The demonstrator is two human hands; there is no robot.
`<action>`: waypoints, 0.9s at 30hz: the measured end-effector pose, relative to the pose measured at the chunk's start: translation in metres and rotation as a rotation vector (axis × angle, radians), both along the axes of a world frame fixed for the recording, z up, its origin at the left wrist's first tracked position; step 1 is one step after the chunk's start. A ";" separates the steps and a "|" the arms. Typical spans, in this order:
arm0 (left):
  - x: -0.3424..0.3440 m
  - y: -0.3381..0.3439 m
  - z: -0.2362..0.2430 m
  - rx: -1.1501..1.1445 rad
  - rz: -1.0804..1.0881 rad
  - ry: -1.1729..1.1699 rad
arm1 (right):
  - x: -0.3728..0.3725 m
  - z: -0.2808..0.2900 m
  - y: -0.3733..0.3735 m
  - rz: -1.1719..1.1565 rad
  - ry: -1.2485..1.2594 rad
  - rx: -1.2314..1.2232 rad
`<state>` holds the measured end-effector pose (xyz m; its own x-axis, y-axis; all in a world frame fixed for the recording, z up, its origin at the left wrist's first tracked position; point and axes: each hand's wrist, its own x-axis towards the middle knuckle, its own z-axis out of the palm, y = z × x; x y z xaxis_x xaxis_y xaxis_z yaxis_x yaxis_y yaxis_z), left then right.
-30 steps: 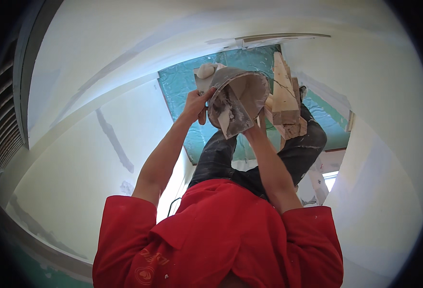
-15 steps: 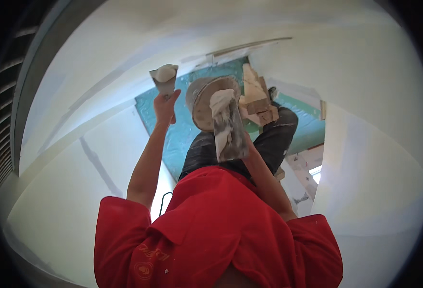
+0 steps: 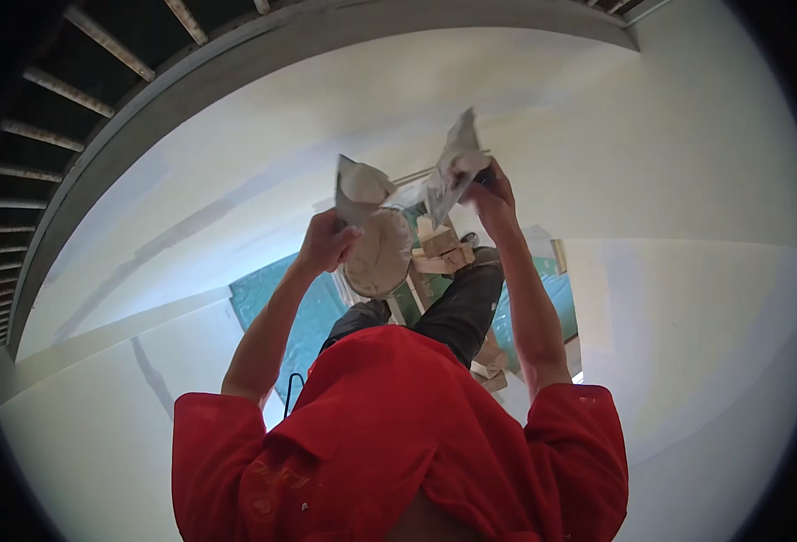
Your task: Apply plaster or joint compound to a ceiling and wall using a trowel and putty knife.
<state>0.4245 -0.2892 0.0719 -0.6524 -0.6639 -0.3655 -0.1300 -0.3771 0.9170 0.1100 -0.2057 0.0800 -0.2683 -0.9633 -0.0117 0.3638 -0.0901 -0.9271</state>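
Observation:
My left hand (image 3: 328, 242) is closed round the handle of a putty knife (image 3: 342, 200). A lump of off-white filler (image 3: 367, 184) sits on its blade. My right hand (image 3: 496, 197), raised a little higher, grips a wide filling knife (image 3: 457, 144) by its dark handle. Filler smears that blade, which is tilted and somewhat blurred. The two blades are apart, with a gap between them. Below them stands a bucket (image 3: 379, 257) coated inside with pale filler, partly behind my left hand and its knife.
Wood blocks (image 3: 444, 253) are stacked right of the bucket, near my leg. Teal sheeting (image 3: 267, 294) covers the floor. A pale wall (image 3: 561, 135) rises ahead, with grey filled strips (image 3: 173, 230) at left. Slatted bars (image 3: 46, 135) line the upper left.
My right hand has risen from near my lap to the front of the wall, turning the wide filling knife. My left hand has shifted slightly right, its putty knife now tilted toward the right one.

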 end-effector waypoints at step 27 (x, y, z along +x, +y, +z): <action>-0.051 -0.018 0.178 -1.251 -0.188 0.094 | 0.070 0.100 -0.008 -0.238 -0.580 -0.106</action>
